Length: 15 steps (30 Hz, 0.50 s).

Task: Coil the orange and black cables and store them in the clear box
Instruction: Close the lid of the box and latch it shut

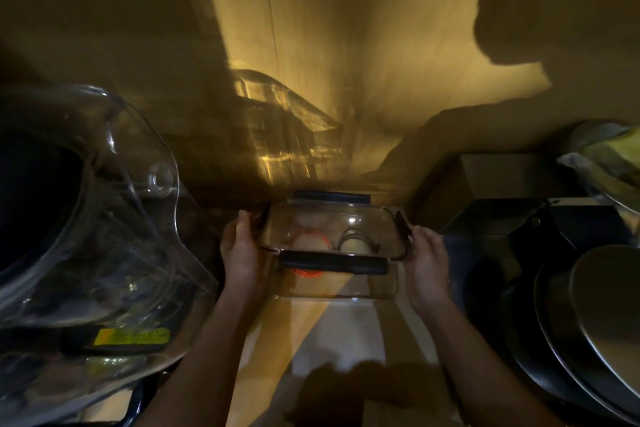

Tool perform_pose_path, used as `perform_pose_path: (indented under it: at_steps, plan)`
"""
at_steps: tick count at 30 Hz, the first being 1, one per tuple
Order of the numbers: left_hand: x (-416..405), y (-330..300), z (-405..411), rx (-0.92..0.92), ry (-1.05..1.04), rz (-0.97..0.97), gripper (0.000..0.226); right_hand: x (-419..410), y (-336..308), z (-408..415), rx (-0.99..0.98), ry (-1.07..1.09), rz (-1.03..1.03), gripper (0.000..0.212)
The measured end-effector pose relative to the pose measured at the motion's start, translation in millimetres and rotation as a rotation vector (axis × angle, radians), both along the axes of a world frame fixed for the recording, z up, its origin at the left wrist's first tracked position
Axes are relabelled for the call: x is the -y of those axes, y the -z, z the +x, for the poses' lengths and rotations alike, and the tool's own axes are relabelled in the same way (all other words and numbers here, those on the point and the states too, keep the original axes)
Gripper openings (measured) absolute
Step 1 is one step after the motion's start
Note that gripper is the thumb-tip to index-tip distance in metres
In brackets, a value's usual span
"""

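Dim, amber-lit worktop point(332, 329), crowded on both sides. Clear box point(332, 282) at centre, well out from the body, with a clear lid point(332, 229) on top of it or just above; seating hard to judge in this light. Left hand point(239, 253) wrapped around the lid's left edge, right hand point(427, 262) around its right edge by a dark latch point(403, 229): each grip closed on the lid. Long dark latch bar point(334, 262) along the near edge, another at the far edge.

Orange cable point(310, 270) coiled inside toward the left, glowing through the plastic. Black cable point(356, 241) looped to its right around something pale; shape blurred, not fully readable.

Risks from here, as judgement only. A loop springing up under the lid and getting pinched at the rim, caused by a loosely wound coil. Lid seated skewed, one corner proud, caused by uneven pressure between the two hands. Side latches snapped onto nothing, or onto a fingertip, given the poor light. Box sliding away under a downward push on a smooth surface. Elbows close to clutter: large clear plastic cover point(104, 218) near left, stacked dark pans point(571, 322) near right; a wide movement enough to knock either.
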<state>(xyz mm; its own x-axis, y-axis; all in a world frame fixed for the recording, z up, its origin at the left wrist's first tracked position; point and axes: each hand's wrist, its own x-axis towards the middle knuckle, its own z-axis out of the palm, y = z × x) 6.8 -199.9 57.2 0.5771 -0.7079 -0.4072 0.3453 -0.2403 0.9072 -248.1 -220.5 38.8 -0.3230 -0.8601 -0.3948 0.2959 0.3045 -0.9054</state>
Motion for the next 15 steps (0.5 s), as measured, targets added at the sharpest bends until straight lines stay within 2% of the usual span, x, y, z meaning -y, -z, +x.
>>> perform_pose_path:
  at_steps: [3,6,11,15]
  plan:
    - [-3.9,9.2,2.6,0.000,0.024,0.011,0.030,-4.7,3.1,-2.4,-0.032,-0.019,-0.001,0.007]
    - [-5.7,17.1,5.4,0.036,0.059,0.029,0.018,-5.7,1.9,-3.5,-0.024,-0.048,-0.007,0.013]
    - [-12.4,16.6,3.7,0.138,0.158,0.053,0.025,-5.2,4.5,-2.2,-0.121,-0.111,0.007,0.034]
    - [-15.6,26.6,5.7,0.164,0.163,0.087,0.027,-9.5,8.9,-0.1,-0.205,-0.146,0.059,0.039]
